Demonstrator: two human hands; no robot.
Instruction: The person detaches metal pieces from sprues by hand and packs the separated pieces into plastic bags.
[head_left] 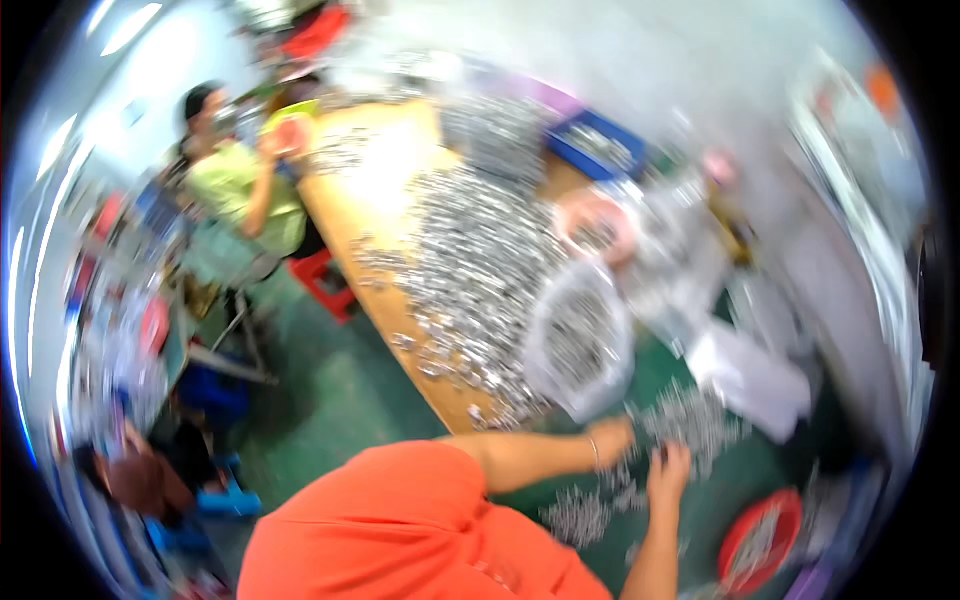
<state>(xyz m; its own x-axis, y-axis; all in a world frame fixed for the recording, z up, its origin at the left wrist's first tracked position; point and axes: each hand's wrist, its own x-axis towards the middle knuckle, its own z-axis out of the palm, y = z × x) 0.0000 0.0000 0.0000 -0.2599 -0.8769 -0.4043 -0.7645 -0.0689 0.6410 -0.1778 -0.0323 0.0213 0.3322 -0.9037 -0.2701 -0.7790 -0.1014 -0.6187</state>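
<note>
My left hand (pixel 610 441), with a thin bracelet at the wrist, is over a dark green surface at the lower right, beside a pile of small silvery metal parts (pixel 700 428). Its fingers are blurred, so their grip is unclear. Close by, my right hand (pixel 669 468) has its fingers drawn together at the near edge of that pile. Whatever they hold is too small and smeared to name. A second heap of thin metal parts (pixel 577 516) lies nearer to me. Just beyond my left hand sits a white plastic bag (pixel 628 335) filled with similar parts.
A wooden table (pixel 425 385) bears a wide spread of shiny metal parts (pixel 480 260). A pink basin (pixel 570 215), a blue tray (pixel 565 150) and a white sheet (pixel 755 380) lie beyond. A red basin (pixel 728 555) is at lower right. A co-worker in yellow-green (pixel 235 190) sits at far left.
</note>
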